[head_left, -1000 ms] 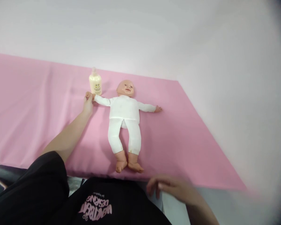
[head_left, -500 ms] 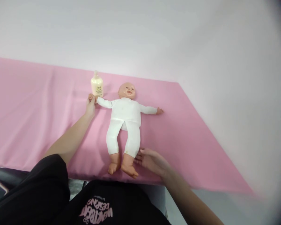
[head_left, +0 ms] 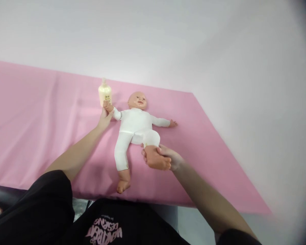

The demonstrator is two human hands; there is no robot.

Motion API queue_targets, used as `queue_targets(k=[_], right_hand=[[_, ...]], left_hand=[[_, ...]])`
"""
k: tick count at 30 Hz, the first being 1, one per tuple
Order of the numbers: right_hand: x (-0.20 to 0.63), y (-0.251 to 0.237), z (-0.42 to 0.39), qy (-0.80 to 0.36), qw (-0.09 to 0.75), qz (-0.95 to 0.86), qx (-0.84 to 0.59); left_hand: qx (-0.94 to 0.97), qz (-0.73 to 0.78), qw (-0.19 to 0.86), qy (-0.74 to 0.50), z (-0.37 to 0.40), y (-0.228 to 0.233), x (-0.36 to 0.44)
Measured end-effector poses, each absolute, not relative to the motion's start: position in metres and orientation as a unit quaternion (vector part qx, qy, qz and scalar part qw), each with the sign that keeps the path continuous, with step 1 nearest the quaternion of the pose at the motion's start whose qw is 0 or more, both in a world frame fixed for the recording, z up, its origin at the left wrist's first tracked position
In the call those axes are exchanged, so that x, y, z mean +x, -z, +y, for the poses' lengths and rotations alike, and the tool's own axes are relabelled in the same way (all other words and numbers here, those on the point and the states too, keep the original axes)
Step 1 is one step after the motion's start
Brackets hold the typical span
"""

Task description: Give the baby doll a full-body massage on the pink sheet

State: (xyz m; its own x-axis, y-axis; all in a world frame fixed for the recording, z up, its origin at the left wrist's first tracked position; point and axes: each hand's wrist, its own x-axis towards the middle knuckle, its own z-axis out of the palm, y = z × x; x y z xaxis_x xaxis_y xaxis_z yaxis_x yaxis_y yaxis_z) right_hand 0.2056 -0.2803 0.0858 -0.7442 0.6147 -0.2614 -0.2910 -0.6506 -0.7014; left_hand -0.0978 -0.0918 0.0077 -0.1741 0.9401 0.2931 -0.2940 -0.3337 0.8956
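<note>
1. Lying on its back across the pink sheet (head_left: 40, 112), the baby doll (head_left: 135, 122) faces up with its head toward the white wall (head_left: 168, 41) and its legs toward you.
2. Your left hand (head_left: 105, 117) reaches out to the doll's arm on that side; your fingers are closed around its small wrist, lifting the little hand up just in front of the bottle.
3. Your right hand (head_left: 168, 158) grips the doll's foot (head_left: 156, 160), fingers wrapped around the ankle and heel, so that leg is bent with the knee drawn up toward the doll's belly.
4. The doll's other leg (head_left: 121, 156) lies straight on the sheet, its bare foot near the sheet's front edge.
5. The doll's other arm (head_left: 163, 121) stretches out flat to the side, well apart from both your hands.
6. The doll wears a white long-sleeved suit; only the head, hands and feet are bare.
7. One container is in view: a cream-coloured lotion bottle (head_left: 104, 94) stands upright on the sheet just beside the doll's head, right behind your left hand. It has a narrow top and a small printed label; whether it is full you cannot tell, since the plastic is opaque.
8. Your black sleeve (head_left: 40, 207) and your black shirt (head_left: 104, 228) with pink lettering fill the bottom of the view.
</note>
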Motion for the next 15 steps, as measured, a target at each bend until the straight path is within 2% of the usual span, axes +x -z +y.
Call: queue_targets(k=[4, 8, 11, 15], right_hand=[[0.195, -0.070, -0.240, -0.861, 0.289, -0.323, -0.267], [0.182, -0.048, -0.213, -0.837, 0.318, -0.312, -0.317], [0.180, -0.041, -0.204, -0.837, 0.327, -0.303, -0.318], [0.183, -0.037, -0.208, -0.839, 0.328, -0.337, -0.274]], left_hand=[[0.640, 0.348, 0.369, -0.577, -0.113, -0.016, -0.081], [0.813, 0.305, 0.240, -0.435, -0.125, -0.020, -0.070], [0.859, 0.293, 0.175, -0.381, -0.126, -0.019, -0.067], [0.857, 0.298, 0.175, -0.382, -0.127, -0.019, -0.068]])
